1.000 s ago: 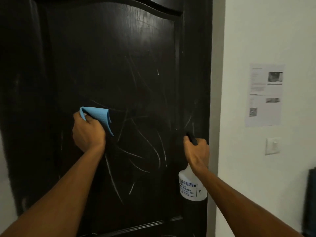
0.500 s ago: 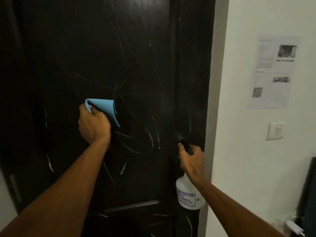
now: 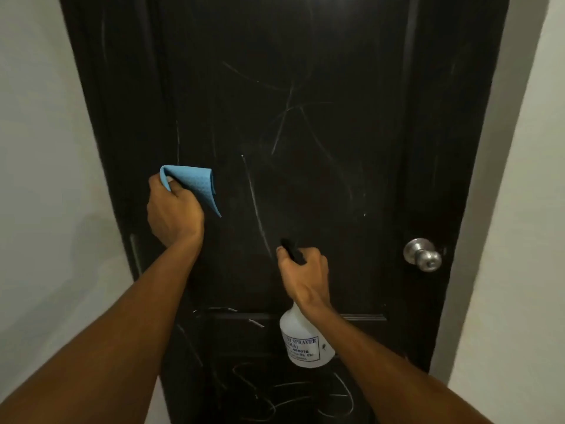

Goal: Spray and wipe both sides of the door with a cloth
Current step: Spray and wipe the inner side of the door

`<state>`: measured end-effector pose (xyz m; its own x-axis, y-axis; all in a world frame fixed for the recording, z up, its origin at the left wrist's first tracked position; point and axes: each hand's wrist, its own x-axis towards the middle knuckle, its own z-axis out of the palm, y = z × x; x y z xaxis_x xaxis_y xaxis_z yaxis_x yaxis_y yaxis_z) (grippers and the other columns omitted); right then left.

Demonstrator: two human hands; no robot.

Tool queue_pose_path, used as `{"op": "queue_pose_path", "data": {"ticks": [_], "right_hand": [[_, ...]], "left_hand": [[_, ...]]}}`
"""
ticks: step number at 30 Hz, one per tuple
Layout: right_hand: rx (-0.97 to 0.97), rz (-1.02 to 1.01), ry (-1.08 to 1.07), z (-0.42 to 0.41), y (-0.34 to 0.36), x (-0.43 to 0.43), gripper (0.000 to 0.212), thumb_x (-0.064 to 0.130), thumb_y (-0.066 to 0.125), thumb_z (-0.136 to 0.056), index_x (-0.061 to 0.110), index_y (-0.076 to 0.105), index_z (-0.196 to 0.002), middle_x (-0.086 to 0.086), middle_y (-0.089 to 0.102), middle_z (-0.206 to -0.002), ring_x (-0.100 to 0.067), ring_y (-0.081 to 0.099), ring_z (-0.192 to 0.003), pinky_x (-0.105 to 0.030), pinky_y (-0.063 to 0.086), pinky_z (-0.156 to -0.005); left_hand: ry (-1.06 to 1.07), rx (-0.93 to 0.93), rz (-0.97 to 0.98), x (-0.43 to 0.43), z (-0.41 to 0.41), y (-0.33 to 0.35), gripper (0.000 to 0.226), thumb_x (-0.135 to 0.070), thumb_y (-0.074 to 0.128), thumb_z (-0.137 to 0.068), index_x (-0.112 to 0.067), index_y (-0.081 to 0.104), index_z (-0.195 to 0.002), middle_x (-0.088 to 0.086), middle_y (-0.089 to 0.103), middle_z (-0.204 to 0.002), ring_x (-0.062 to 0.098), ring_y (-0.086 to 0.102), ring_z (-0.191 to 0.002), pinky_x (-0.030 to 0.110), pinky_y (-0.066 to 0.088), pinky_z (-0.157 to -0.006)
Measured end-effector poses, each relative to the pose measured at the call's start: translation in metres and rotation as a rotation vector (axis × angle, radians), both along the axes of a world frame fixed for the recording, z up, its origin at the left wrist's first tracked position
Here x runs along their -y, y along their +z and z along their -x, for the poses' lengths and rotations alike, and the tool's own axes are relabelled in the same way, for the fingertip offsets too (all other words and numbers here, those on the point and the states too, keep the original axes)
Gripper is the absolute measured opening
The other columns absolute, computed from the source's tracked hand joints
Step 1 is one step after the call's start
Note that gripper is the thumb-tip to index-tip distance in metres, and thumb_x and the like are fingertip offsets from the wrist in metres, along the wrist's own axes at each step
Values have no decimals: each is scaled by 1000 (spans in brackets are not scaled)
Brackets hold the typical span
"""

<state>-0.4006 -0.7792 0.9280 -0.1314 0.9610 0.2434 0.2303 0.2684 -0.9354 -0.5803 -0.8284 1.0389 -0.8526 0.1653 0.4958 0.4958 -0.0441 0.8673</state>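
Note:
A black panelled door (image 3: 305, 71) fills the middle of the view, its face crossed by pale chalk-like scribbles. My left hand (image 3: 174, 212) grips a folded blue cloth (image 3: 194, 185) against the left part of the door at mid height. My right hand (image 3: 305, 273) is curled round the black trigger head of a white spray bottle (image 3: 305, 344), whose nozzle points at the door's middle panel. The bottle hangs below my fist, in front of the rail between the panels.
A round metal door knob (image 3: 423, 255) sticks out at the door's right edge. Pale walls (image 3: 46, 148) flank the door on both sides. More white scribbles (image 3: 290, 396) cover the lower panel.
The view has swung left and down; the wall paper and switch have left the frame and the knob has come in. My right hand with the bottle moved left toward the door's middle.

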Motion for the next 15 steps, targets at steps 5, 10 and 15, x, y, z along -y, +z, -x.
{"op": "queue_pose_path", "data": {"ticks": [5, 10, 15], "right_hand": [[-57, 74, 77, 52, -42, 24, 31, 48, 62, -95, 20, 63, -108, 2, 65, -96, -10, 65, -84, -22, 50, -64], [10, 22, 166, 91, -80, 49, 30, 39, 63, -97, 21, 60, -73, 3, 58, -70, -8, 57, -60, -26, 53, -57], [-84, 24, 167, 119, -130, 61, 20, 45, 59, -99, 27, 53, -93, 8, 49, -92, -8, 54, -75, -18, 41, -60]], "left_hand": [[89, -19, 37, 26, 42, -41, 36, -31, 32, -105, -14, 52, -130, 9, 62, -124, 28, 58, -115, 35, 42, -91], [152, -59, 34, 46, 80, -77, 35, -31, 33, -104, -16, 54, -128, 9, 64, -122, 30, 60, -112, 39, 45, -94], [179, -90, 18, 61, 110, -125, 33, -32, 35, -104, -16, 54, -126, 5, 66, -119, 25, 63, -108, 36, 49, -90]]}}
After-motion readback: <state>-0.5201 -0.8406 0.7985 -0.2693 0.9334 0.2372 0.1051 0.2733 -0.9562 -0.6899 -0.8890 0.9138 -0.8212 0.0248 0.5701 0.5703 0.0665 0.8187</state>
